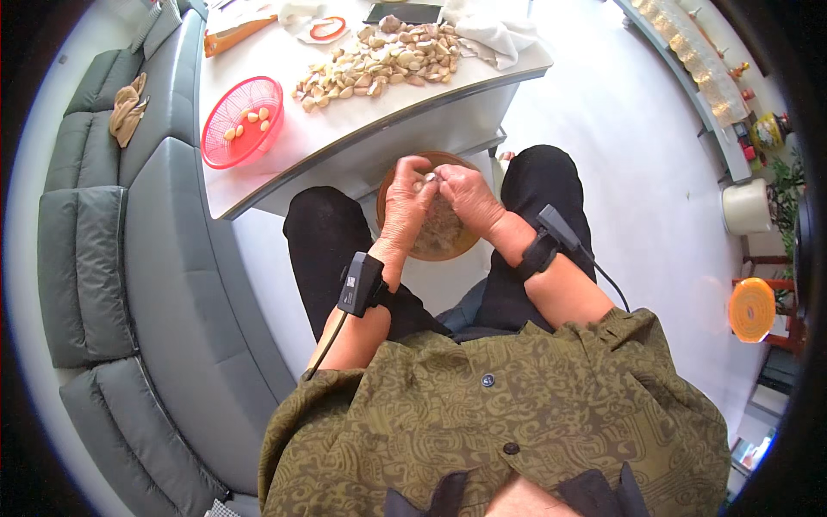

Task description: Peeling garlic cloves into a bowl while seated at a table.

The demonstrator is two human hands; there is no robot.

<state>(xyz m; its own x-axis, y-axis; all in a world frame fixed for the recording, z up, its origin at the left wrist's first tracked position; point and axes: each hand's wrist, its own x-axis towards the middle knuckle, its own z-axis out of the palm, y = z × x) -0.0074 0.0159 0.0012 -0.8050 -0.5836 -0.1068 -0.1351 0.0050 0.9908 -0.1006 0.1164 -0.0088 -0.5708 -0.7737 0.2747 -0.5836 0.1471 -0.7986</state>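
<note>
Between my knees, a garlic clove (429, 179) is pinched in the fingertips of both hands. My left hand (407, 203) grips it from one side, and my right hand (470, 197) meets it from the other. Below them sits a round brown basin (452, 253) holding pale garlic skins (439, 229); my hands hide part of it. On the table (271, 184) in front lies a heap of unpeeled garlic cloves (387, 61). To its left, a red plastic mesh basket (213, 139) contains several peeled cloves (252, 117).
A grey sofa (174, 258) runs along the left, with a brown cloth (129, 110) on it. White cloth (497, 35), a dark phone-like device (404, 13) and an orange packet (239, 33) lie on the table. Right are a white pot (746, 207) and an orange round object (751, 310).
</note>
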